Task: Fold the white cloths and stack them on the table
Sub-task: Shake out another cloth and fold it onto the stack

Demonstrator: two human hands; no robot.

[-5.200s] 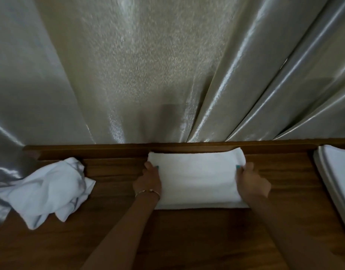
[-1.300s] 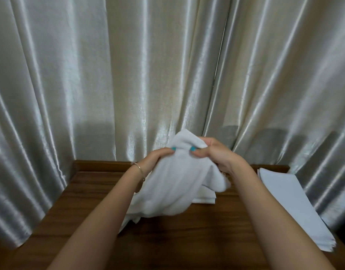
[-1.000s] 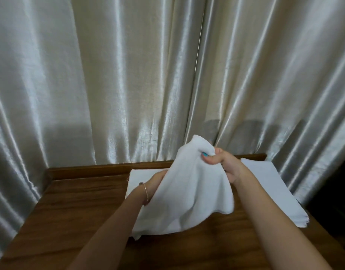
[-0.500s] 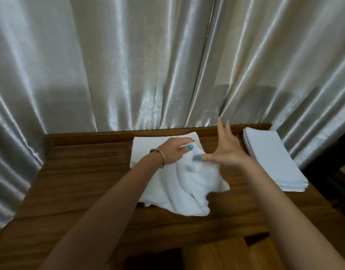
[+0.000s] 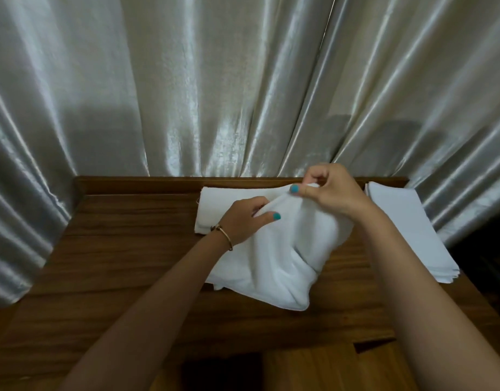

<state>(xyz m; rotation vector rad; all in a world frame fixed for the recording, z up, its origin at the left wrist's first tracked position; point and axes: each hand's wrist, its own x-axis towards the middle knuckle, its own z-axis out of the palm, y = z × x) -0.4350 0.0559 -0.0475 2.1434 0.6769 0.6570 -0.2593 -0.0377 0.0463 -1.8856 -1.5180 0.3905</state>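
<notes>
A loose, crumpled white cloth (image 5: 280,258) lies draped in the middle of the wooden table (image 5: 124,249). My right hand (image 5: 330,190) pinches its top edge and lifts it slightly near the table's back. My left hand (image 5: 246,218), with a thin bracelet on the wrist, grips the cloth's upper left part just below. Under the loose cloth lies a folded white cloth (image 5: 215,207), whose left part shows by the table's back rail. A stack of folded white cloths (image 5: 406,235) sits at the table's right edge.
Shiny silver curtains (image 5: 215,86) hang right behind the table and around its left and right sides. A raised wooden rail (image 5: 136,184) runs along the table's back edge. A lower wooden surface (image 5: 308,368) shows at the bottom.
My right hand, spread open half a second ago, has closed on the cloth's top edge. My left hand has shifted its grip. The cloth stays on the table over the folded one.
</notes>
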